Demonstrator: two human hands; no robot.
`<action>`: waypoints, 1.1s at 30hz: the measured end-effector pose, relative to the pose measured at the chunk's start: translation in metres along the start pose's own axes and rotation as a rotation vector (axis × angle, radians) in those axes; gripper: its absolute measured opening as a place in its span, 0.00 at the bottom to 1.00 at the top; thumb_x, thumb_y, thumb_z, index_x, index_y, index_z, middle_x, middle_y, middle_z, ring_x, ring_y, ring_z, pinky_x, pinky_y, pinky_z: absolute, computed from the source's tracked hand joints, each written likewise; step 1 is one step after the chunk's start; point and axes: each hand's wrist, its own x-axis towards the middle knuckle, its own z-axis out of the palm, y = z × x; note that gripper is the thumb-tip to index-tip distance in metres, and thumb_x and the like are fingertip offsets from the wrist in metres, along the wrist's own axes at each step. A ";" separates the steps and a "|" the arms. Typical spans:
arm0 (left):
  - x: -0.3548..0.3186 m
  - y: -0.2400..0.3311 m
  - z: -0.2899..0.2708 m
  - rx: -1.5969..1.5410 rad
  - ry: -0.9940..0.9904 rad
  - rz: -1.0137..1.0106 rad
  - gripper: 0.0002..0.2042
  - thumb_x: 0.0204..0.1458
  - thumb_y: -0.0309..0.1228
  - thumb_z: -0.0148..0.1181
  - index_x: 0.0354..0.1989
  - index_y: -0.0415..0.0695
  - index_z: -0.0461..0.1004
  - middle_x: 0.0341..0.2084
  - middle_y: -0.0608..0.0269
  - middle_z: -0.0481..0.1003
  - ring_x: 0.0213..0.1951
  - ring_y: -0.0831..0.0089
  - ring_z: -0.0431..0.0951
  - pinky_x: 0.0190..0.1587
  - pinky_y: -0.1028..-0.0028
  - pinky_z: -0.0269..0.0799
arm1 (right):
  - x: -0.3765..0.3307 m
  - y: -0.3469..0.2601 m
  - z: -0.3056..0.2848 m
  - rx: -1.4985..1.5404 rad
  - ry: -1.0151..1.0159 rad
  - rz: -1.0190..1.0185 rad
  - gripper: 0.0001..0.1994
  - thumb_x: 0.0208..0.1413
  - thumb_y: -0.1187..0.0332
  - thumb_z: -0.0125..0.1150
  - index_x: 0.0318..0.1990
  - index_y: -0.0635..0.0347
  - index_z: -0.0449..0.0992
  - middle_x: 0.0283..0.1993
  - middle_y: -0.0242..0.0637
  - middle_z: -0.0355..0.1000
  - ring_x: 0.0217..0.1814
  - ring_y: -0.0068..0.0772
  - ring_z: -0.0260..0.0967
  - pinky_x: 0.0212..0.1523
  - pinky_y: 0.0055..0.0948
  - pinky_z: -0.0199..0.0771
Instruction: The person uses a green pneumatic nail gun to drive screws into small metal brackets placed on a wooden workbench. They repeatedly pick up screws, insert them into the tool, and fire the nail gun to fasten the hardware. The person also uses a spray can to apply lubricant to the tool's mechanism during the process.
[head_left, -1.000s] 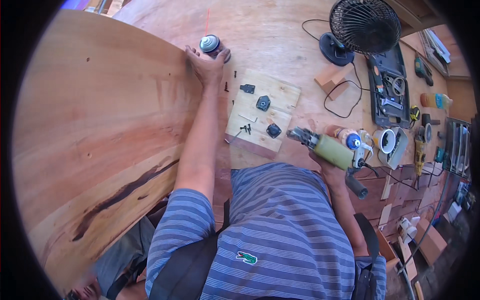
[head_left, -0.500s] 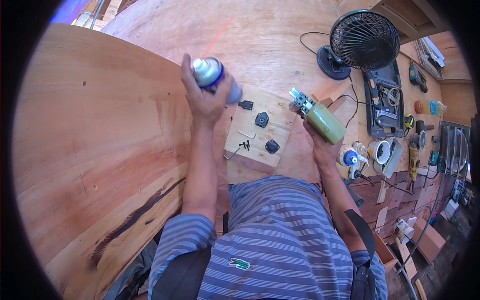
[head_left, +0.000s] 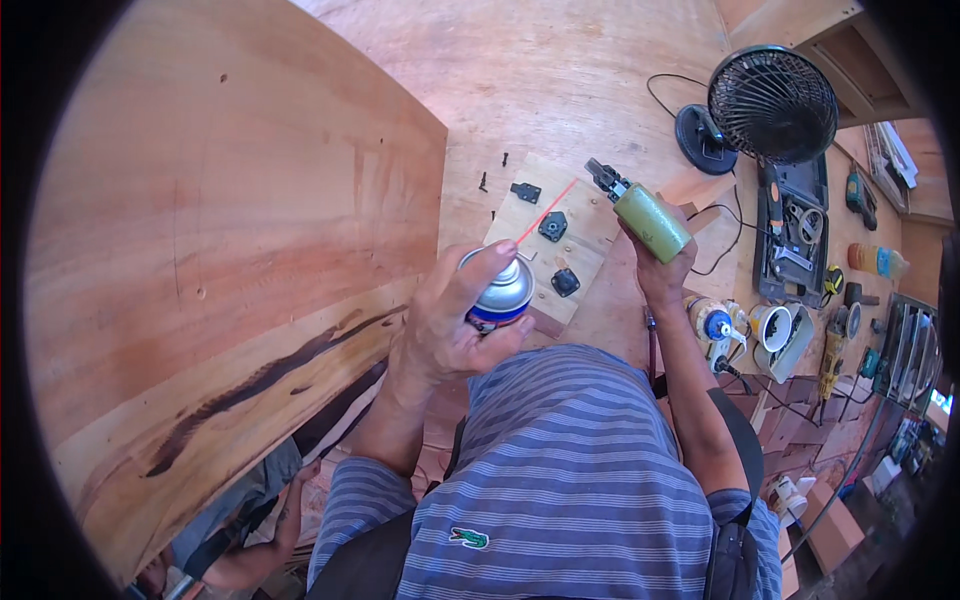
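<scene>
My left hand [head_left: 450, 310] grips a spray can [head_left: 505, 290], its index finger on the nozzle. From the nozzle a thin red straw [head_left: 548, 212] points up and right toward the tool in the other hand. My right hand [head_left: 665, 262] is wrapped round a green cylindrical power tool body [head_left: 652, 222]; its dark metal mechanism [head_left: 606, 180] faces the straw's tip, a small gap between them. Below lies a wooden board [head_left: 590, 268] with a black flat part [head_left: 525, 192], a black housing piece [head_left: 552, 227] and a black square cap [head_left: 565, 282].
Small black screws [head_left: 484, 182] lie left of the board. A black fan [head_left: 772, 105] and an open tool case [head_left: 800, 230] stand to the right, with a white cup [head_left: 771, 328] and an angle grinder [head_left: 833, 355] nearer. A tall wooden panel [head_left: 250, 200] borders the left; behind it shows another person's arm [head_left: 265, 550].
The left hand has come down and nearer with the spray can, turning it so its straw points at the tool. My view has shifted left. The right hand still holds the tool.
</scene>
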 end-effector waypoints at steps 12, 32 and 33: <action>-0.005 0.012 0.014 0.012 0.008 -0.089 0.35 0.39 0.27 0.70 0.61 0.40 0.65 0.42 0.47 0.75 0.39 0.61 0.80 0.42 0.66 0.76 | -0.001 -0.004 -0.005 -0.213 -0.131 -0.170 0.21 0.46 0.85 0.72 0.50 0.66 0.77 0.48 0.34 0.75 0.50 0.26 0.73 0.57 0.28 0.75; -0.005 0.024 0.013 0.033 -0.038 -0.051 0.35 0.39 0.30 0.71 0.59 0.38 0.67 0.41 0.45 0.76 0.38 0.59 0.81 0.42 0.65 0.77 | -0.008 -0.003 0.001 0.085 -0.083 0.088 0.21 0.47 0.85 0.72 0.51 0.67 0.76 0.46 0.34 0.76 0.48 0.24 0.74 0.53 0.26 0.77; -0.005 0.024 0.013 0.027 -0.031 -0.048 0.35 0.39 0.30 0.71 0.59 0.38 0.67 0.41 0.45 0.76 0.38 0.59 0.81 0.42 0.65 0.77 | -0.008 -0.003 0.001 0.116 -0.076 0.106 0.21 0.47 0.84 0.72 0.51 0.67 0.76 0.46 0.34 0.76 0.48 0.24 0.74 0.53 0.26 0.77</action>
